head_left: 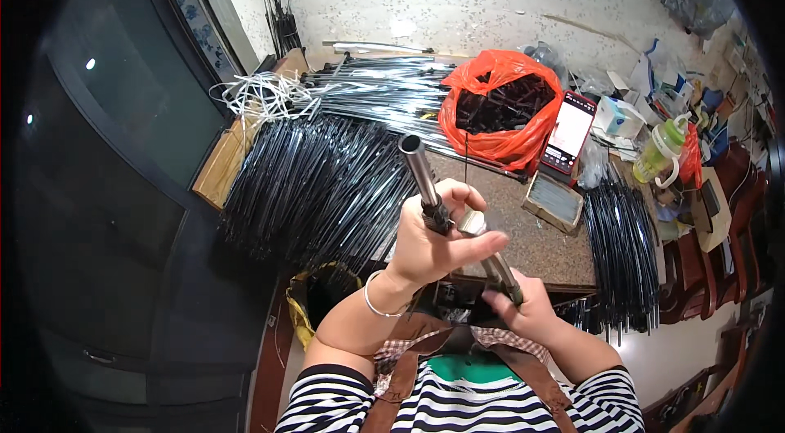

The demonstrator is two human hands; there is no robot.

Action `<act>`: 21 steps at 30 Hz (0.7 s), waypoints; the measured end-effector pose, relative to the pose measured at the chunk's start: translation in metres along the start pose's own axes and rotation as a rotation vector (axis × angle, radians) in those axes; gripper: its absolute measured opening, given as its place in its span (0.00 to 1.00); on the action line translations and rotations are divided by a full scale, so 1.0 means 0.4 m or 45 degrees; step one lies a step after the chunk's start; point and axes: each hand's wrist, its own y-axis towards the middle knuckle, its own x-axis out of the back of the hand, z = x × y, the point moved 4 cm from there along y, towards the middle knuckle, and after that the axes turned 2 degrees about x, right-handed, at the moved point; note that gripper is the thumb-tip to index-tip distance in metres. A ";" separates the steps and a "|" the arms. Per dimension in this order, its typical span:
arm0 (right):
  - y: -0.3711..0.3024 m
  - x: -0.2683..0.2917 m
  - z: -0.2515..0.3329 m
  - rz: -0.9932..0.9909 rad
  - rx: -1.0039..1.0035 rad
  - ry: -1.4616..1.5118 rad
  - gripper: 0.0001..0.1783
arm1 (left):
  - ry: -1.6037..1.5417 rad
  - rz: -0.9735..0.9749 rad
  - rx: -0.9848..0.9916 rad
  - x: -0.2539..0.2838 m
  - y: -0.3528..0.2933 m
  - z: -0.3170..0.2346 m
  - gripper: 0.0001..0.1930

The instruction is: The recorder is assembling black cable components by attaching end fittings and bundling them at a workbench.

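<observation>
My left hand (429, 245) is wrapped round a silver metal tube (422, 175) with an open, hollow upper end. A black fitting (437, 219) sits on the tube against the palm. My left thumb sticks out to the right, beside a short shiny silver piece (472, 223). Below the thumb a second stretch of metal tube (496, 267) slants down to the right. My right hand (525, 310) closes round its dark lower end, and its fingers are partly blurred. Whether both stretches are one tube is hidden by the left hand. A thin dark rod (467, 157) rises behind the left fingers.
Thick bundles of thin black rods (311, 179) overhang the table (531, 249) on the left, more black rods (619, 245) on the right. Behind stand a red plastic bag (500, 143) of dark small parts, a phone (570, 132), a small box (553, 201) and a green bottle (661, 151).
</observation>
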 end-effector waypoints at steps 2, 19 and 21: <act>-0.003 0.010 0.011 -0.137 0.008 -0.157 0.09 | 0.076 0.048 -0.020 0.010 -0.002 0.002 0.10; -0.010 0.071 -0.032 -0.168 0.073 -0.149 0.11 | 0.035 -0.078 0.051 -0.046 0.048 0.025 0.09; -0.020 0.088 -0.036 -0.153 0.010 -0.159 0.10 | 0.133 -0.077 -0.002 -0.061 0.051 0.017 0.11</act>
